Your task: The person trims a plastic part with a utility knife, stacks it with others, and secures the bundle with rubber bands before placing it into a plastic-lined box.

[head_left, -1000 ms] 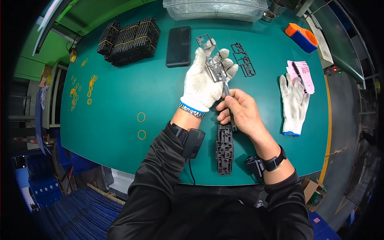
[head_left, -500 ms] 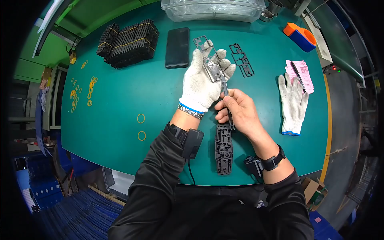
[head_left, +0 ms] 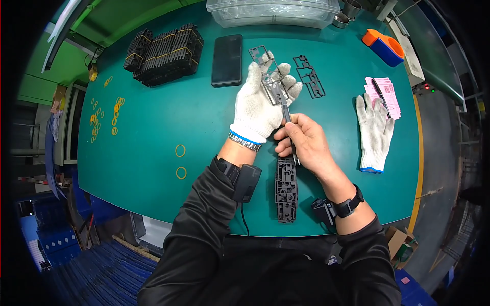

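Note:
My left hand (head_left: 252, 108), in a white knit glove, is palm up with its fingers curled around a thin dark plastic frame part (head_left: 276, 92) with cut-outs. My bare right hand (head_left: 310, 143) grips a long slim grey-and-black tool (head_left: 286, 110) that looks like a utility knife. Its far end meets the lower part of the frame; whether a blade shows is too small to tell. Just below my right hand lies a stack of similar black plastic parts (head_left: 286, 196). A single loose frame part (head_left: 310, 77) rests on the table to the right of my gloved fingers.
Bundles of black parts with yellow bands (head_left: 168, 56) stand back left, beside a black phone (head_left: 226, 61). Loose rubber bands (head_left: 116, 115) lie at left. A clear bin (head_left: 273, 14) is at the back. At right are a spare glove (head_left: 374, 135), pink papers (head_left: 389, 94) and an orange-blue tape dispenser (head_left: 383, 47).
My left hand and the frame part have shifted very slightly to the right. My right hand keeps nearly the same place, still holding the slim tool against the part.

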A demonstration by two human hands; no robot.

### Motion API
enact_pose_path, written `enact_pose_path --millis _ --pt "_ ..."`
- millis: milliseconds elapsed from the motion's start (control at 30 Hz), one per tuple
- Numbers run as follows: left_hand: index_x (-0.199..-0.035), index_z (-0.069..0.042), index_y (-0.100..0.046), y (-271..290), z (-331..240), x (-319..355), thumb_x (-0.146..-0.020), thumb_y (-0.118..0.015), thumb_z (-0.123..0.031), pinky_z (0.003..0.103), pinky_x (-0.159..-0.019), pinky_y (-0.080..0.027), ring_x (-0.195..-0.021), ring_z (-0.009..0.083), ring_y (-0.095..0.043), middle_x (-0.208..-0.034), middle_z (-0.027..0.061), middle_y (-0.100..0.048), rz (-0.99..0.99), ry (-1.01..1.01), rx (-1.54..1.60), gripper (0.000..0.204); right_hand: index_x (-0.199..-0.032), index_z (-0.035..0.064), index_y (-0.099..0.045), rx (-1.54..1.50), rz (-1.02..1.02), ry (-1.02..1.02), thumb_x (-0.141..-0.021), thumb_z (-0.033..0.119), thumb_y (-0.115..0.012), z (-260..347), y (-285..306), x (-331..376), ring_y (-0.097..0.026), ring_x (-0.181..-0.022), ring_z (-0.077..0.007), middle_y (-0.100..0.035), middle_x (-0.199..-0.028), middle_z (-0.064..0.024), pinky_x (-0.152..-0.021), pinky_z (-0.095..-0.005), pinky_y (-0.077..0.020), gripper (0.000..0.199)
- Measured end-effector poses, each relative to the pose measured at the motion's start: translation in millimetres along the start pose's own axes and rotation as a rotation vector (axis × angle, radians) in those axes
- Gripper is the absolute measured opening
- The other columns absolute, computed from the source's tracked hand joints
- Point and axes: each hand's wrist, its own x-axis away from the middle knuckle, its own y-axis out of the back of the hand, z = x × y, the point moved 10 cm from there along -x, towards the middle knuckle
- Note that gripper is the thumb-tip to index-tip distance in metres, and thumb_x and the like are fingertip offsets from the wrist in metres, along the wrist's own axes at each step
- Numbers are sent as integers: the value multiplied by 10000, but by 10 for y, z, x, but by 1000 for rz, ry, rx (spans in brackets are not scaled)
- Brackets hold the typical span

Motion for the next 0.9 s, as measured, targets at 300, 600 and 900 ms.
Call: enact_pose_path --millis 300,600,900 --pt "-1256 -163 -587 -14 6 -8 -1076 -477 -461 508 -944 -569 -952 293 -670 -1140 139 -659 21 8 29 366 -1212 -67 -658 440 -226 318 -1051 186 -584 397 208 111 -658 -730 -117 -729 -899 -91 -655 -287 -544 309" --pt "-1260 -164 -584 -13 25 -18 -1079 -469 -460 515 -944 -570 -952 295 -671 -1147 146 -656 33 25 18 366 -1154 -12 -723 835 -351 567 -982 144 -671 689 191 239 -683 -749 -237 -725 -910 -152 -689 -339 -532 238" --pt "-1265 -166 -604 2 37 -14 -1079 -466 -463 512 -936 -575 -949 298 -678 -1138 147 -666 26 35 -2 377 -1146 13 -731 881 -325 533 -972 137 -678 748 152 262 -665 -719 -266 -697 -862 -148 -651 -366 -511 220"
